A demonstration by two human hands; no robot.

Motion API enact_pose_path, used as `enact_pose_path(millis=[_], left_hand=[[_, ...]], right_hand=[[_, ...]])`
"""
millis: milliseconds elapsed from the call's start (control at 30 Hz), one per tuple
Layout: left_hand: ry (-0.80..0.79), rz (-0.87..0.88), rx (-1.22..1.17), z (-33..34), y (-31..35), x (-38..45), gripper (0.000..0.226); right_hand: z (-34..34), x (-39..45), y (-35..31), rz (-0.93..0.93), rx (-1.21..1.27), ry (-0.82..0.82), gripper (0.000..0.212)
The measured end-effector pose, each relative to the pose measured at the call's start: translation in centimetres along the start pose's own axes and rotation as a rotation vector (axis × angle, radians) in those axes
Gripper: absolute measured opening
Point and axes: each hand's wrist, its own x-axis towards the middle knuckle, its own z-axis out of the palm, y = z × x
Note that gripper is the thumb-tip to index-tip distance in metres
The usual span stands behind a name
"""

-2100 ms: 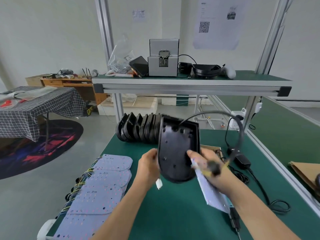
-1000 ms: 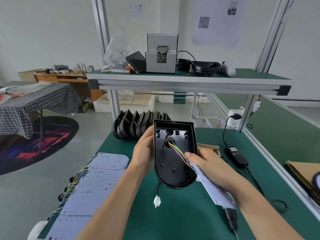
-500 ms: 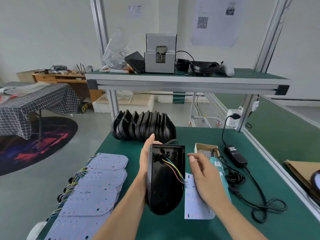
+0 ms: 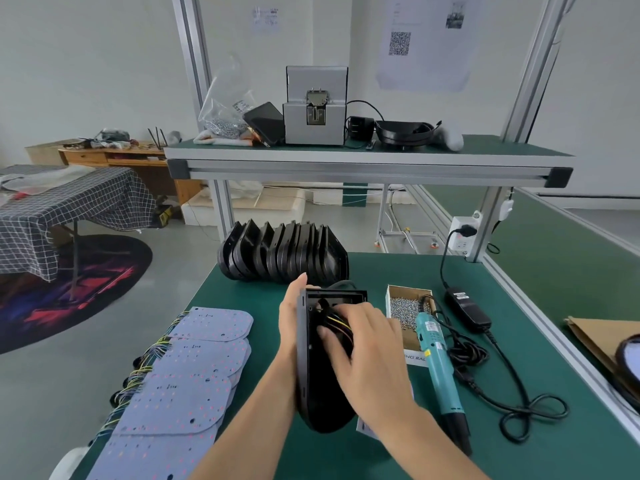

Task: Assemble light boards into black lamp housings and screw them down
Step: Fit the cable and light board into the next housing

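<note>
A black lamp housing (image 4: 311,386) stands on its long edge on the green table (image 4: 540,455), its open side facing right. My left hand (image 4: 289,320) braces its back from the left, fingers straight along the rim. My right hand (image 4: 367,351) reaches into the cavity, its fingers curled on the coloured wires (image 4: 334,320) that come through the hole near the top. The light board (image 4: 363,427) on those wires lies flat under my right forearm, and only a corner of it shows.
Several loose light boards (image 4: 180,386) with wire tails lie stacked at the left. A row of black housings (image 4: 284,254) stands behind. To the right are a box of screws (image 4: 405,306), a teal electric screwdriver (image 4: 438,362) and its cable and adapter (image 4: 467,308). An aluminium shelf (image 4: 346,168) spans overhead.
The housing came down from mid-air and was set on its edge on the table. My right hand let the light board drop flat and moved into the housing onto the wires.
</note>
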Motion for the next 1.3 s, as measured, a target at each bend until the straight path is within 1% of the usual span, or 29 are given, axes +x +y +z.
enact_pose_path(millis=[67, 167, 233, 267, 300, 400, 433, 500, 533, 567, 633, 667, 700, 733, 767, 800, 833, 900, 967, 1033, 1100, 1300], left_hand=[[0.024, 0.033, 0.057, -0.1, 0.0, 0.1, 0.045], [0.013, 0.019, 0.07, -0.3, 0.2, -0.1, 0.04], [0.077, 0.076, 0.224, -0.4, 0.2, -0.2, 0.043], [0.109, 0.146, 0.338, -0.4, 0.1, -0.3, 0.046], [0.139, 0.258, 0.484, -0.5, 0.0, -0.4, 0.048], [0.203, 0.599, 0.899, 0.0, 0.1, -1.0, 0.043], [0.237, 0.672, 1.028, 0.0, 0.3, -1.2, 0.04], [0.308, 0.736, 1.194, 0.1, 0.7, -1.5, 0.037], [0.312, 0.73, 1.207, 0.1, 0.8, -1.7, 0.041], [0.268, 0.702, 1.145, 0.2, 0.9, -2.1, 0.046], [0.107, 0.597, 0.958, 0.0, 0.8, -3.3, 0.058], [0.017, 0.574, 0.911, -0.3, 0.4, -3.9, 0.057], [-0.059, 0.58, 0.896, -0.7, 0.0, -4.5, 0.051], [-0.111, 0.579, 0.892, -1.0, -0.6, -4.9, 0.043], [-0.138, 0.58, 0.888, -1.2, -1.1, -5.2, 0.043], [-0.133, 0.588, 0.868, -1.3, -1.5, -5.4, 0.048], [-0.102, 0.604, 0.843, -1.2, -1.8, -5.5, 0.046], [0.002, 0.665, 0.789, -0.8, -1.6, -5.5, 0.028], [0.065, 0.692, 0.761, -0.3, -1.1, -5.6, 0.021], [0.061, 0.675, 0.747, 0.0, -0.9, -5.5, 0.022], [0.056, 0.675, 0.732, 0.2, -0.7, -5.5, 0.026], [0.076, 0.715, 0.756, 0.8, -0.8, -5.7, 0.018]], right_hand=[[0.0, 0.1, -0.2, 0.006, 0.124, -0.004, 0.02], [0.3, -0.1, -0.6, 0.068, 0.298, 0.009, 0.021], [0.5, -0.1, -0.7, 0.139, 0.353, 0.028, 0.016], [0.6, 0.0, -0.7, 0.175, 0.374, 0.036, 0.011], [0.6, 0.1, -0.6, 0.206, 0.393, 0.045, 0.009], [0.4, 0.8, 0.0, 0.283, 0.467, 0.08, 0.008], [0.3, 1.0, 0.2, 0.3, 0.495, 0.093, 0.01], [0.1, 1.4, 0.3, 0.317, 0.54, 0.109, 0.014], [0.1, 1.5, 0.2, 0.317, 0.558, 0.115, 0.016], [0.1, 1.6, 0.1, 0.316, 0.57, 0.127, 0.017], [0.1, 1.8, -0.2, 0.318, 0.573, 0.167, 0.014], [0.1, 2.0, -0.3, 0.318, 0.56, 0.186, 0.012], [0.1, 2.1, -0.4, 0.318, 0.544, 0.198, 0.012], [0.0, 2.2, -0.4, 0.317, 0.526, 0.203, 0.012], [-0.1, 2.2, -0.4, 0.31, 0.508, 0.207, 0.013], [-0.1, 2.3, -0.3, 0.297, 0.49, 0.215, 0.014], [-0.2, 2.3, -0.3, 0.287, 0.477, 0.231, 0.015], [-0.2, 2.3, -0.2, 0.28, 0.479, 0.276, 0.017], [-0.3, 2.4, -0.3, 0.286, 0.517, 0.315, 0.026], [-0.3, 2.4, -0.2, 0.263, 0.524, 0.325, 0.026], [-0.3, 2.5, 0.1, 0.206, 0.474, 0.321, 0.02], [0.0, 3.0, 0.3, 0.086, 0.321, 0.332, 0.016]])
